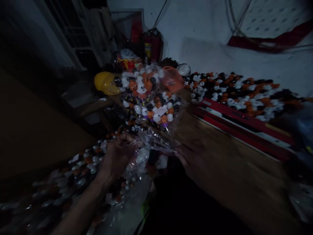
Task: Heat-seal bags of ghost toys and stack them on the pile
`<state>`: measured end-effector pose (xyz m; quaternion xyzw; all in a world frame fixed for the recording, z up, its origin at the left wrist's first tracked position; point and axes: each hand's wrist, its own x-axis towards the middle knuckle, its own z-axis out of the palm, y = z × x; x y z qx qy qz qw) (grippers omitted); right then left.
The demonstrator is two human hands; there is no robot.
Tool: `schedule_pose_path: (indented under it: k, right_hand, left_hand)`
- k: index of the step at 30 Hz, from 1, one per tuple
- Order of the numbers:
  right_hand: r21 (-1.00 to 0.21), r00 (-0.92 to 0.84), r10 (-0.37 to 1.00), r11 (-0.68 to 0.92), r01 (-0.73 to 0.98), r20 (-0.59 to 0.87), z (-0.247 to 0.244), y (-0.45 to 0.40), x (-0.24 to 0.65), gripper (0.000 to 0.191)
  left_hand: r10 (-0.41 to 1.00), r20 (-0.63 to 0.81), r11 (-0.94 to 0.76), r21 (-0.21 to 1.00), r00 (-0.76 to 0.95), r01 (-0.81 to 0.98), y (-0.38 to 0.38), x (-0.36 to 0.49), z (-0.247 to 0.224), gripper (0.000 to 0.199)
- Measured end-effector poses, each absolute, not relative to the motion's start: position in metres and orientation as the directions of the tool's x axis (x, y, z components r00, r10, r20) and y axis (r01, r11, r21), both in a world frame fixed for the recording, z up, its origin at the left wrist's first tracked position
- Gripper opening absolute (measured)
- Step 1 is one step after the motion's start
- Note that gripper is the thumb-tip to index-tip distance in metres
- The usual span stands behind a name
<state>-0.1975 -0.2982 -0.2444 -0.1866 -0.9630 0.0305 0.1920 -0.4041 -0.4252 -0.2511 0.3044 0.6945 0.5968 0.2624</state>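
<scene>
A clear plastic bag [156, 142] is stretched between my two hands above the table's near edge. My left hand [121, 150] pinches its left side, fingers closed. At the opposite side my right hand [187, 153] is closed on the bag's edge, dim and slightly blurred. White and dark round pieces [161, 161] show in the lower part of the bag. Just beyond it lie filled clear bags [158, 111] of small orange, white and black Halloween figures, some with ghost faces. Another filled bag [141, 83] rests behind these.
A red bag sealer [244, 127] lies across the wooden table [220, 163] on the right. Behind it spreads a heap of loose figures [234, 91]. An orange container [172, 78] and a yellow one [106, 83] stand at the back. More bagged figures [73, 176] are piled low on the left.
</scene>
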Motion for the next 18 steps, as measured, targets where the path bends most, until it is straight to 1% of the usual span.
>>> schedule_pose_path:
  k: [2, 3, 6, 8, 9, 10, 11, 13, 15, 18]
  right_hand:
    - [-0.088, -0.868, 0.325, 0.945, 0.316, 0.376, -0.223, -0.285, -0.19, 0.014]
    - [-0.086, -0.88, 0.293, 0.956, 0.282, 0.375, -0.213, -0.28, -0.186, 0.014]
    - [-0.107, -0.92, 0.212, 0.977, 0.187, 0.328, -0.186, -0.272, -0.177, 0.016]
    - [-0.151, -0.934, 0.184, 0.978, 0.143, 0.305, -0.177, -0.269, -0.167, 0.019]
    - [-0.184, -0.937, 0.177, 0.975, 0.125, 0.301, -0.175, -0.267, -0.161, 0.02]
    - [-0.217, -0.935, 0.174, 0.97, 0.108, 0.309, -0.176, -0.264, -0.154, 0.02]
    - [-0.243, -0.934, 0.178, 0.965, 0.103, 0.309, -0.18, -0.262, -0.147, 0.019]
    - [-0.26, -0.934, 0.213, 0.956, 0.139, 0.285, -0.191, -0.255, -0.132, 0.019]
    - [-0.227, -0.927, 0.279, 0.948, 0.224, 0.25, -0.205, -0.25, -0.118, 0.015]
    - [-0.159, -0.885, 0.406, 0.912, 0.378, 0.227, -0.222, -0.245, -0.101, 0.014]
  left_hand:
    - [0.761, -0.037, 0.151, 0.981, -0.648, 0.122, -0.416, -0.402, -0.247, 0.03]
    - [0.771, -0.067, 0.19, 0.973, -0.633, 0.128, -0.413, -0.4, -0.245, 0.035]
    - [0.793, -0.181, 0.301, 0.946, -0.581, 0.116, -0.41, -0.395, -0.233, 0.063]
    - [0.788, -0.246, 0.334, 0.941, -0.565, 0.056, -0.41, -0.391, -0.225, 0.077]
    - [0.78, -0.294, 0.352, 0.936, -0.552, -0.002, -0.411, -0.389, -0.221, 0.081]
    - [0.772, -0.348, 0.373, 0.925, -0.532, -0.064, -0.411, -0.387, -0.217, 0.08]
    - [0.765, -0.396, 0.394, 0.912, -0.508, -0.117, -0.411, -0.384, -0.214, 0.075]
    - [0.763, -0.422, 0.387, 0.905, -0.49, -0.177, -0.409, -0.377, -0.208, 0.056]
    - [0.765, -0.366, 0.339, 0.928, -0.529, -0.153, -0.405, -0.367, -0.203, 0.045]
    - [0.768, -0.269, 0.329, 0.944, -0.581, -0.004, -0.398, -0.353, -0.195, 0.043]
